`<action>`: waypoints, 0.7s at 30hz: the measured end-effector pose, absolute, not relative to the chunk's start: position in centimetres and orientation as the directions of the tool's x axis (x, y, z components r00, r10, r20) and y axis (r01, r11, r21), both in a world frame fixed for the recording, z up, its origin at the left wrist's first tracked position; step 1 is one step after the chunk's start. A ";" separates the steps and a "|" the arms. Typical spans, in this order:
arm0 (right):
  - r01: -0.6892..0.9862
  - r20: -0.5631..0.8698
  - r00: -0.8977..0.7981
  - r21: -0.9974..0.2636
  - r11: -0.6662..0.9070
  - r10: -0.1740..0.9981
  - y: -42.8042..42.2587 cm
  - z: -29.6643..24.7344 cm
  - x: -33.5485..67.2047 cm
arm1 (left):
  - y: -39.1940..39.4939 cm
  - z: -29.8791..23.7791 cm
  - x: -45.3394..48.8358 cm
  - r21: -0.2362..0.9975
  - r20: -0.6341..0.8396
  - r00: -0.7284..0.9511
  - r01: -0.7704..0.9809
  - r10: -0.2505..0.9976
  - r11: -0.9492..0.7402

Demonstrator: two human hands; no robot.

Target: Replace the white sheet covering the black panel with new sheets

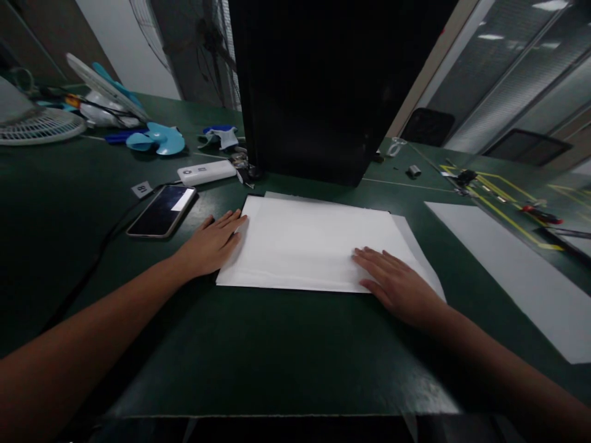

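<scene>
A white sheet of paper (305, 243) lies flat on the dark green table (258, 344), with a second sheet's edge showing under its right side. My left hand (210, 243) rests flat at the paper's left edge, fingers stretched out and touching it. My right hand (397, 283) lies flat on the paper's lower right corner, fingers spread and pressing down. Neither hand holds anything.
A black phone (161, 210) with a cable lies left of the paper, a white power bank (206, 173) behind it. A tall black box (323, 92) stands beyond the paper. Blue fan blades (157, 139) and a white fan grille (39, 126) sit far left. Another white sheet (517, 271) lies right.
</scene>
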State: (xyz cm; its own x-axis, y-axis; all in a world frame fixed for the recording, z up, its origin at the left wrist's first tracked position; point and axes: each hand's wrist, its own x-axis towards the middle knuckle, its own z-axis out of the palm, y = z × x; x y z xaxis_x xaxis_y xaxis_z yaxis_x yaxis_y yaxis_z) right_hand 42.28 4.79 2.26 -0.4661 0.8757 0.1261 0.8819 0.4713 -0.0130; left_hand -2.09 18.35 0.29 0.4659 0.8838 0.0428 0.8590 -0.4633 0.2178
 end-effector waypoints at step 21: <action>0.793 0.173 0.605 -0.041 -0.608 0.777 6.1 2.3 63.8 | 18.8 0.2 -2.2 0.225 0.020 0.461 0.863 0.887 -0.453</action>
